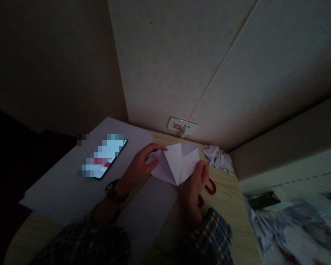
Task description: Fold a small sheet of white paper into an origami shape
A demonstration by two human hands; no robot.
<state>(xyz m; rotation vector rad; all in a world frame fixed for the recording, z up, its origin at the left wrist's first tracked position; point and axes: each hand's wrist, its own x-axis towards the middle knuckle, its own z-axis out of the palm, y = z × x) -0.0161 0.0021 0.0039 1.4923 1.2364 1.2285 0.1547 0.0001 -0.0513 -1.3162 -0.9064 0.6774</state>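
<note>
Between my two hands is a partly folded sheet of white paper [174, 162], with creases meeting at a point near its lower edge. My left hand [139, 163] grips its left side, thumb at the near edge and fingers along the top. On the right edge, my right hand [195, 180] pinches the paper with curled fingers. Red-handled scissors [212, 187] lie beside my right hand, their blades hidden. Under my left forearm spread large white sheets of paper [85, 198].
A lit phone [106, 158] rests on the sheets at left. Several folded paper pieces [217, 159] sit at the table's [231, 202] back right corner. A wall socket [182, 126] with a plug is just behind. Lower right, plastic bags [298, 221] and more folded paper lie beyond the table edge.
</note>
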